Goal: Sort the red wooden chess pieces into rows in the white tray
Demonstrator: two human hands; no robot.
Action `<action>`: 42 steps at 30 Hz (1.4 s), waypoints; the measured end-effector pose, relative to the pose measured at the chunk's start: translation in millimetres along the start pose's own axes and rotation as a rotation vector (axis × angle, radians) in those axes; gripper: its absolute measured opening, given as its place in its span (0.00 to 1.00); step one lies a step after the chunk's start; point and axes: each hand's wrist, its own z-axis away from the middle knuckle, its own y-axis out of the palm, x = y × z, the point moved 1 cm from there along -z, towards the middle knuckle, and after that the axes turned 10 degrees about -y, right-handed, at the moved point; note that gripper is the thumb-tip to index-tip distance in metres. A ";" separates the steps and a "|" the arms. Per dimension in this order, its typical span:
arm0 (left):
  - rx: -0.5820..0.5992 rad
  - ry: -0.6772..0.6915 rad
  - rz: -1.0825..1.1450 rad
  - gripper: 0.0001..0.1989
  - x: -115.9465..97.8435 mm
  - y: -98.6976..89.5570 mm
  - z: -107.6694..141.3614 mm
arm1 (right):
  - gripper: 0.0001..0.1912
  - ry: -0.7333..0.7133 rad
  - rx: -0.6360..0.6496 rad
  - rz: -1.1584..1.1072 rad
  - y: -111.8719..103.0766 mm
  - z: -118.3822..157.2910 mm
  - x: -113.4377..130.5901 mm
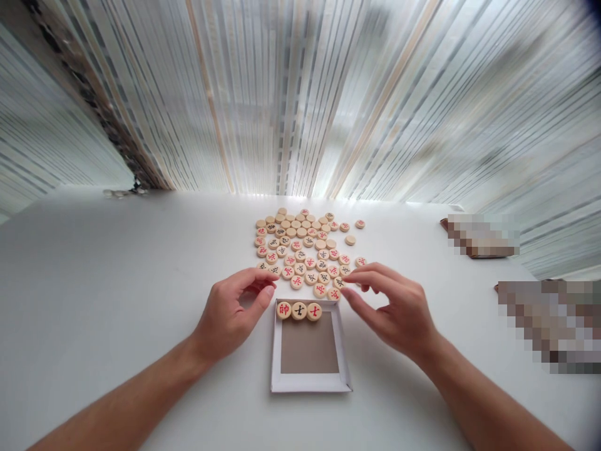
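Round wooden xiangqi pieces (pixel 301 255) with red or black characters lie spread on the white table. In front of them is a shallow white box (pixel 310 383) with a see-through or grey-brown bottom. Three pieces form a row along its far edge: a red one (pixel 283 310), a black one (pixel 299 311) and another red one (pixel 314 312). My left hand (pixel 241 300) is at the box's far left corner, fingers curved, thumb apart, holding nothing visible. On the other side my right hand (pixel 392 304) has thumb and fingers apart beside a black-marked piece (pixel 339 282); whether they touch it I cannot tell.
Several blank-topped pieces (pixel 300 232) lie packed together at the far side of the spread. Two blurred-out objects, a smaller one (pixel 483 236) and a larger one (pixel 549 322), are at the right. Striped string curtains (pixel 300 94) hang behind the table (pixel 141 263).
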 end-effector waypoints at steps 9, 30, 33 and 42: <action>-0.074 -0.043 -0.058 0.14 6.3 -17.3 -6.1 | 0.17 0.372 -0.260 0.055 -20.5 1.9 -59.7; -0.054 -0.054 -0.081 0.15 8.0 -20.5 -3.1 | 0.17 0.432 -0.168 0.015 -11.0 6.0 -69.0; -0.059 -0.044 -0.087 0.14 7.5 -20.7 -3.0 | 0.17 0.441 -0.165 0.015 -10.5 6.1 -69.2; -0.069 -0.059 -0.098 0.14 8.5 -19.6 -3.4 | 0.17 0.495 -0.205 0.046 -15.1 5.8 -73.2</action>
